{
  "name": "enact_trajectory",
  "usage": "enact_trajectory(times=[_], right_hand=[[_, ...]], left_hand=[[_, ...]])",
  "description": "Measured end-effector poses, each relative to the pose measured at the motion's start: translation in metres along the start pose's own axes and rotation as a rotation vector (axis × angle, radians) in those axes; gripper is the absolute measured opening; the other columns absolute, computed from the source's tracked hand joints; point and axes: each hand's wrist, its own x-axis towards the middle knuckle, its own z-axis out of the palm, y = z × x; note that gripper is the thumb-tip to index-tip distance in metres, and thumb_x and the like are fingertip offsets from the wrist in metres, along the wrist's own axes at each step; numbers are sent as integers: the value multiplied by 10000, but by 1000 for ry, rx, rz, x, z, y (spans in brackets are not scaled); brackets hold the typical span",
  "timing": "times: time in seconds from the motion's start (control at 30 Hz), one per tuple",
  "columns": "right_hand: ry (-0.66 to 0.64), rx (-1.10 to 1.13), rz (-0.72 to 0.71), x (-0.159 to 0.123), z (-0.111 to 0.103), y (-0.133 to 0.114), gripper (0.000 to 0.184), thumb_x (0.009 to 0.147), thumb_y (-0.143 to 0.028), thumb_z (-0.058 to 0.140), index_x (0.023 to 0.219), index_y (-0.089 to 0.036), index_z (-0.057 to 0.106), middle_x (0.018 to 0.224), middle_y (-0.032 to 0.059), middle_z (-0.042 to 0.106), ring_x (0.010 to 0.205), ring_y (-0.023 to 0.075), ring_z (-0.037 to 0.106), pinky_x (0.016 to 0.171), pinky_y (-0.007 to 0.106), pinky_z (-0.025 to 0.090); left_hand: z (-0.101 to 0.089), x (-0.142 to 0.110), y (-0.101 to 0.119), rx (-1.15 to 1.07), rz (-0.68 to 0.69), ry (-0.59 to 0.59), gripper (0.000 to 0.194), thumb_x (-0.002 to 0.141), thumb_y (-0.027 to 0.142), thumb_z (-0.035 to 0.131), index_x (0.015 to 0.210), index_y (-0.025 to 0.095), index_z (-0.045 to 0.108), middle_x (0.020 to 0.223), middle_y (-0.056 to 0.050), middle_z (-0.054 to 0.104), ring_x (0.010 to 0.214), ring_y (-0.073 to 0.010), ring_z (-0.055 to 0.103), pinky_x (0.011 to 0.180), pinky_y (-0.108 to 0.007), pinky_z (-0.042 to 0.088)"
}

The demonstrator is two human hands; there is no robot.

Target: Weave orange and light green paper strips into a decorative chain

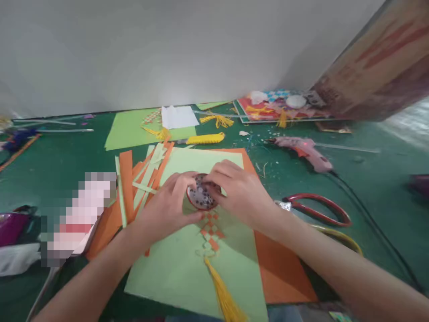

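Speckled disc: a round disc with a dark-dotted face and a reddish rim (200, 199) is seen at the centre of the frame, held above or on the pale green sheet (167, 273); which of the two cannot be told.
Left hand (169, 201): the disc's left edge is clasped by bent fingers, with the thumb extended below it.
Right hand (239, 190): the disc's right side is gripped by the fingertips, which are laid partly over its face.
Woven strip (212, 232): orange and pale green checks are shown just below the disc, with a yellow tassel (223, 288) at the lower centre.
Orange sheet (281, 277): it is partly covered by the pale green sheet and is exposed at lower right.
Paper strips (126, 179): a loose heap is placed left of centre.
Cutter (206, 139): its yellow handle is seen at upper centre.
Glue gun (303, 150): a pink body is laid at right.
Scissors (335, 208): the handles are partly hidden by the right forearm.
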Motion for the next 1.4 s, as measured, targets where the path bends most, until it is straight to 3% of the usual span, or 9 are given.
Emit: enact_trajectory(times=[0.23,0.53,0.77,1.13,1.27,1.4], right_hand=[[-59,-19,-42,-1,-2,-4,194,850,-102,497,721,-130,639,717,62,593,732,179,515,576,281,427],[-75,-95,-69,-3,0,-3,182,843,-77,482,736,-111,626,707,70,572,721,182,507,531,275,385],[-135,-80,-9,0,3,-1,181,873,-104,438,774,-113,590,743,88,564,733,196,503,524,281,373],[-141,499,398,9,-5,-4,124,844,-116,463,741,-177,497,778,41,553,744,156,494,651,279,384],[-153,824,599,12,-12,-5,104,847,-200,477,754,-174,516,739,11,543,660,118,465,600,257,353],[-266,1287,785,15,-21,-2,186,823,-285,533,688,-161,503,631,-35,431,553,73,346,517,240,265]], left_hand=[[1,-1,1,13,28,3,452,667,238,741,945,238,384,1197,-102,581,1124,-274,542,840,-422,513],[-1,0,1,-2,13,-6,416,664,274,742,920,231,418,1199,-106,591,1119,-275,550,816,-406,523],[-3,1,2,8,-37,-2,393,670,295,723,898,238,408,1201,-102,598,1105,-278,566,746,-379,534],[0,0,-4,96,-10,41,391,704,311,690,939,246,385,1215,-89,598,1097,-260,582,727,-372,543],[1,3,-10,187,-90,54,408,706,324,687,974,237,393,1131,-83,623,1048,-262,597,765,-390,536],[3,3,-18,303,-220,59,402,743,417,645,1012,209,430,1041,-95,623,1052,-289,567,824,-441,508]])
